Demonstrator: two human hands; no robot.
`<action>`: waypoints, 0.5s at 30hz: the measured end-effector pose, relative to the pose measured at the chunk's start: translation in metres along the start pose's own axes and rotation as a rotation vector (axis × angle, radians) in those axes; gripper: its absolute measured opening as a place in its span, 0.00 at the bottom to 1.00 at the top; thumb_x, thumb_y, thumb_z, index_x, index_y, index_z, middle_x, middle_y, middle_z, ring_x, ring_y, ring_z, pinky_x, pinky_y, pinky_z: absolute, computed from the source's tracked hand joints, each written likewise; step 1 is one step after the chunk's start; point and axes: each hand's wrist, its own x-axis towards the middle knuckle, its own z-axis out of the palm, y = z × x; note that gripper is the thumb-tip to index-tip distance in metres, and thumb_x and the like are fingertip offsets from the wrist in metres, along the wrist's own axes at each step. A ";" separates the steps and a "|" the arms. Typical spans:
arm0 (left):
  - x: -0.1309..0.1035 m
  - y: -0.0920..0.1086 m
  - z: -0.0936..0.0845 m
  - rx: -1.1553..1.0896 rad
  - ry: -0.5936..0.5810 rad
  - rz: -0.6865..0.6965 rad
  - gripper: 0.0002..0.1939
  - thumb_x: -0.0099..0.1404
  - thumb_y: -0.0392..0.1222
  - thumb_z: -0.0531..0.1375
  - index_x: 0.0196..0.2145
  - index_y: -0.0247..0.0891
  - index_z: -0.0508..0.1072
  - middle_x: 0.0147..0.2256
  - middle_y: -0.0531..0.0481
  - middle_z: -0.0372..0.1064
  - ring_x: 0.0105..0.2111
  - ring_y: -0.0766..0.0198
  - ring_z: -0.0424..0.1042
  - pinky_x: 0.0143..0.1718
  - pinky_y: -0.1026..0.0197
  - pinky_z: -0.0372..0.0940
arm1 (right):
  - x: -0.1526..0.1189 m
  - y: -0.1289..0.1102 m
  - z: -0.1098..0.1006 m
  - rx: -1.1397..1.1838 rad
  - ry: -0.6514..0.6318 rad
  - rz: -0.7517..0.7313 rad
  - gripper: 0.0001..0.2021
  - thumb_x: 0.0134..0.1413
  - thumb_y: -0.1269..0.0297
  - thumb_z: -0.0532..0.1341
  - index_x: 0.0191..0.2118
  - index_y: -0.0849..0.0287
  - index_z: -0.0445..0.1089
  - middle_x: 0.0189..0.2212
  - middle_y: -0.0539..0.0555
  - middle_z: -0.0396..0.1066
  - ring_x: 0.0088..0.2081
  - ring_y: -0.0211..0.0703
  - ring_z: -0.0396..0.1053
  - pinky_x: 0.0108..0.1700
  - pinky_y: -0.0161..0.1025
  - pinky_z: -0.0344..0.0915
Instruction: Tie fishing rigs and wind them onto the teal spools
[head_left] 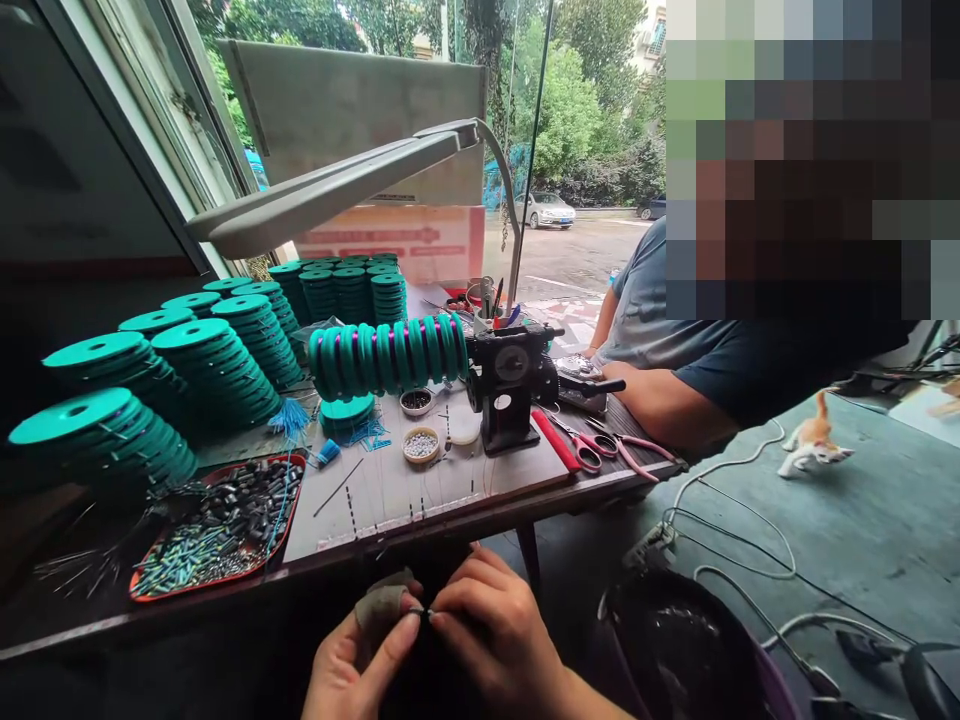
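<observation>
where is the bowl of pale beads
Left of centre in the head view, the bowl of pale beads sits on the board, just in front of the bowl of dark beads, left of the black machine.

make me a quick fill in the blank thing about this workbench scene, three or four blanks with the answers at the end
1. A wrap covers a finger of the ____ hand.
2. The number of small bowls holding beads near the machine is ____.
3. The cat on the floor is orange and ____.
4. As pictured, the scissors lie to the ____ of the machine.

Missing words: left; two; white; right.
</observation>
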 end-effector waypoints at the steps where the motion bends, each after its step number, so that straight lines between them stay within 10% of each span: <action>1: 0.000 0.000 0.001 -0.021 -0.013 -0.003 0.09 0.40 0.44 0.69 0.23 0.41 0.79 0.25 0.50 0.76 0.32 0.59 0.73 0.38 0.65 0.66 | 0.000 0.000 0.000 0.006 0.009 0.004 0.07 0.53 0.70 0.56 0.27 0.61 0.69 0.22 0.52 0.68 0.28 0.38 0.64 0.35 0.36 0.62; 15: -0.016 0.021 -0.001 0.369 -0.082 0.066 0.14 0.42 0.40 0.68 0.31 0.39 0.78 0.32 0.46 0.75 0.35 0.51 0.72 0.36 0.60 0.67 | 0.009 0.000 0.000 -0.441 -0.040 -0.371 0.08 0.56 0.70 0.52 0.30 0.58 0.66 0.14 0.47 0.60 0.22 0.37 0.56 0.26 0.36 0.52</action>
